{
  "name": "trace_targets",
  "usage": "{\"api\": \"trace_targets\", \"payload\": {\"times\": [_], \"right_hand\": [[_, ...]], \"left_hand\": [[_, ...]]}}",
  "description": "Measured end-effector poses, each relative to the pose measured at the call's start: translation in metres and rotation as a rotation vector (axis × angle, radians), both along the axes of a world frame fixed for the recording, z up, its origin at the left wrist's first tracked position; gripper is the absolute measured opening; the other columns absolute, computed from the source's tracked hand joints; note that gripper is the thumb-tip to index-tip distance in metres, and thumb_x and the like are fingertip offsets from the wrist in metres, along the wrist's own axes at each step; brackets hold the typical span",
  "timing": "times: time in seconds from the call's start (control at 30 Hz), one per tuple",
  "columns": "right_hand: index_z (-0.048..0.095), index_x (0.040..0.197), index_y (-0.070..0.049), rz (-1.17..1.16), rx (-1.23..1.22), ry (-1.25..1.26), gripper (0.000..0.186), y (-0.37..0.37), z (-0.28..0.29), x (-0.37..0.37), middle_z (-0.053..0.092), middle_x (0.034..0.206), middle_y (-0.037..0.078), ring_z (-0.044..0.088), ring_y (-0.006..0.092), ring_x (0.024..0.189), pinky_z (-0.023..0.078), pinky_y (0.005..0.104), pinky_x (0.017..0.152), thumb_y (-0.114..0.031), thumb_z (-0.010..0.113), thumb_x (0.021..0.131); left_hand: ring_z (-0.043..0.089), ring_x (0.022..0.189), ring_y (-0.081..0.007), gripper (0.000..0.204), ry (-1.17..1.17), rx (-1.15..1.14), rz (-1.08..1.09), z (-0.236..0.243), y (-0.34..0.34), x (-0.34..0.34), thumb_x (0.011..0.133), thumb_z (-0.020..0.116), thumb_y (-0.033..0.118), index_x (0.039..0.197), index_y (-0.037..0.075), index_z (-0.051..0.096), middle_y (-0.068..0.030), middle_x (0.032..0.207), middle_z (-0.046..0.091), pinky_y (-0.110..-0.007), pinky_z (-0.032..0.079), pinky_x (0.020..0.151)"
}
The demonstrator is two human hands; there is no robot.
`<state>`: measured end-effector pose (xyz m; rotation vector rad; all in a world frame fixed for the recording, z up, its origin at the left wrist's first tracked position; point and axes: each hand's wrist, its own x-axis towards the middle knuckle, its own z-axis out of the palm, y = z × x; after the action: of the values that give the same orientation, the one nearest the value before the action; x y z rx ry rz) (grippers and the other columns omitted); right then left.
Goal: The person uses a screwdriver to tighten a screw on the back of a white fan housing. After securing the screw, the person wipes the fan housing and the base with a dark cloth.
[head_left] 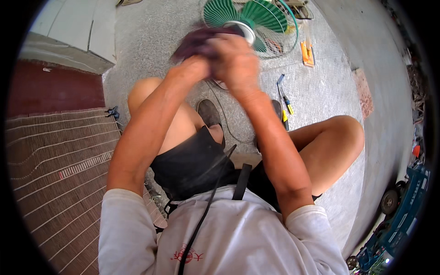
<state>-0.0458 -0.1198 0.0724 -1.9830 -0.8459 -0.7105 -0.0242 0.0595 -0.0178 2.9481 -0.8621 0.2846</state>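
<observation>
Both my hands are raised together in front of me, blurred by motion, gripping a dark purple cloth (190,46). My left hand (195,66) is at the cloth's lower side, and my right hand (236,62) is on its right part, partly covering it. Just behind them lies an electric fan with green blades (261,16) in a wire guard and a white centre; the cloth and hands hide part of it. A cord (224,123) runs down from beneath my hands between my shoes.
Screwdrivers with yellow handles (286,105) and an orange package (307,57) lie on the floor at the right. A slatted mat (59,165) and pale cabinet (78,27) are at my left. A blue vehicle (408,206) stands at the far right.
</observation>
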Motion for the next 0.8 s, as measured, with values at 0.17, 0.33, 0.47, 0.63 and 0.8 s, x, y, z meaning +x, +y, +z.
{"api": "trace_targets", "payload": {"times": [0.17,0.33,0.47,0.63,0.8], "right_hand": [[0.067,0.100,-0.006,-0.328,0.216,0.277,0.028,-0.068,0.001,0.004,0.066,0.096,0.014,0.064,0.0333,0.090,0.052,0.0417,0.081,0.001,0.066,0.072],[0.069,0.104,-0.008,-0.049,0.036,0.141,0.027,-0.037,-0.005,-0.018,0.067,0.102,0.013,0.064,0.0361,0.093,0.052,0.0381,0.087,-0.003,0.067,0.078],[0.071,0.101,-0.001,-0.503,0.205,0.936,0.025,-0.107,-0.055,0.008,0.069,0.093,0.013,0.067,0.0240,0.085,0.051,0.0333,0.080,-0.012,0.068,0.079],[0.069,0.103,0.002,-0.433,0.583,0.946,0.035,-0.121,-0.096,0.041,0.071,0.089,0.014,0.066,0.0232,0.083,0.050,0.0337,0.078,-0.024,0.068,0.080],[0.065,0.110,0.003,-0.097,0.811,0.907,0.038,-0.077,-0.076,0.060,0.068,0.096,0.013,0.063,0.0222,0.086,0.050,0.0335,0.082,-0.024,0.067,0.083]], "left_hand": [[0.051,0.121,-0.0425,0.070,0.526,-0.453,0.499,0.074,-0.061,-0.011,0.075,0.076,0.023,0.131,-0.007,0.045,-0.0283,0.128,0.052,-0.044,0.044,0.102],[0.057,0.121,-0.0312,0.062,0.390,-0.856,0.097,0.065,-0.045,-0.008,0.083,0.069,0.024,0.137,0.003,0.048,-0.0235,0.132,0.057,-0.038,0.045,0.100],[0.049,0.130,-0.0371,0.081,0.454,-0.821,0.538,0.081,-0.049,0.001,0.082,0.071,0.038,0.144,-0.003,0.040,-0.0296,0.140,0.048,-0.043,0.042,0.106],[0.056,0.122,-0.0370,0.097,0.459,-0.689,0.608,0.065,-0.070,0.019,0.074,0.073,0.056,0.138,-0.010,0.042,-0.0315,0.132,0.053,-0.042,0.045,0.101],[0.065,0.102,-0.0319,0.088,0.556,-0.799,0.621,0.033,-0.058,0.046,0.069,0.081,0.054,0.125,-0.008,0.052,-0.0246,0.116,0.063,-0.040,0.053,0.085]]}}
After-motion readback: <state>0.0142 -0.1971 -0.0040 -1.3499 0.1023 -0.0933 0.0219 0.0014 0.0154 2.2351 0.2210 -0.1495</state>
